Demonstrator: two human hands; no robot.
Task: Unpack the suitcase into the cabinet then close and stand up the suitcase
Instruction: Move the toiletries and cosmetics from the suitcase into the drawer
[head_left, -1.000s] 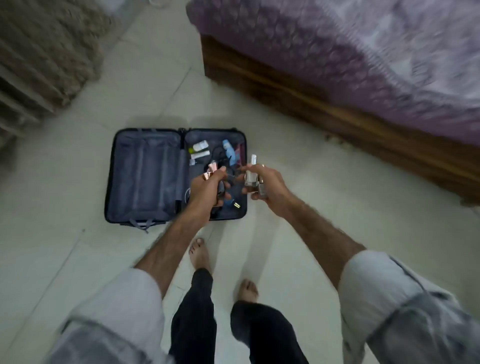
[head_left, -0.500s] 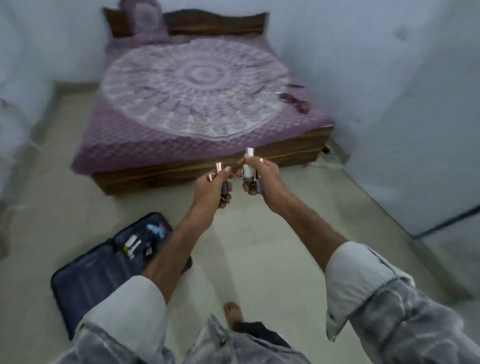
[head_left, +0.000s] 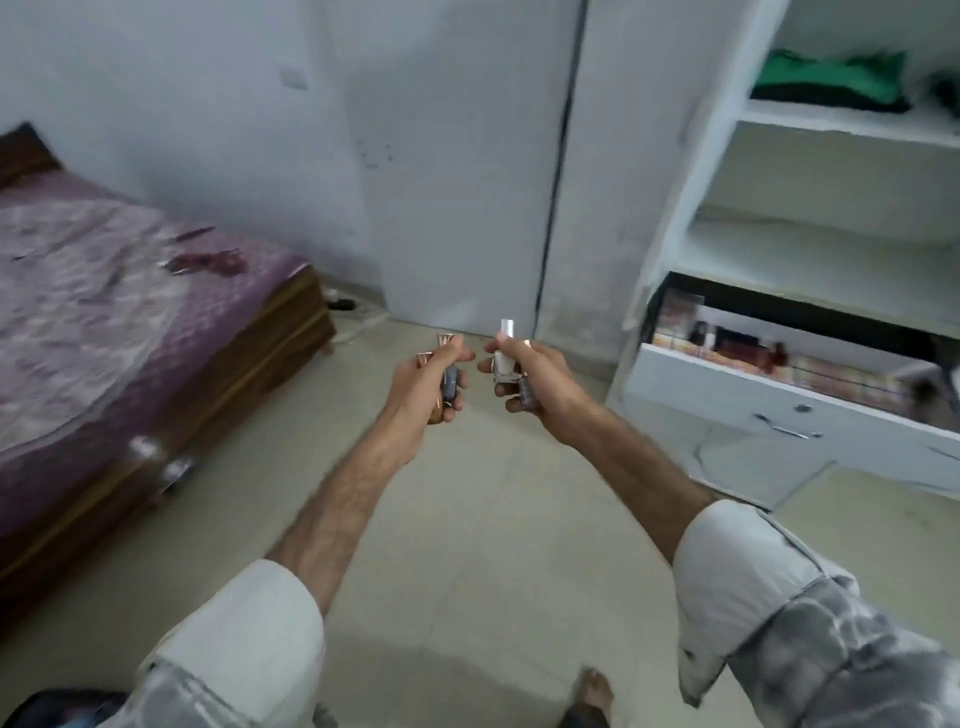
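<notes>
A purple bed (head_left: 104, 291) is on the left, the left hand (head_left: 428, 382) curls its grip around small bottles (head_left: 449, 382), the right hand (head_left: 535, 382) curls its grip around a white bottle (head_left: 504, 358), and the open cabinet (head_left: 831, 249) stands on the right.

Pale tiled floor (head_left: 467, 519), white walls (head_left: 182, 104), wooden bed (head_left: 249, 364) with purple bedspread (head_left: 104, 291)

Home bedroom: bed (head_left: 130, 322), open cabinet (head_left: 831, 291).
</notes>
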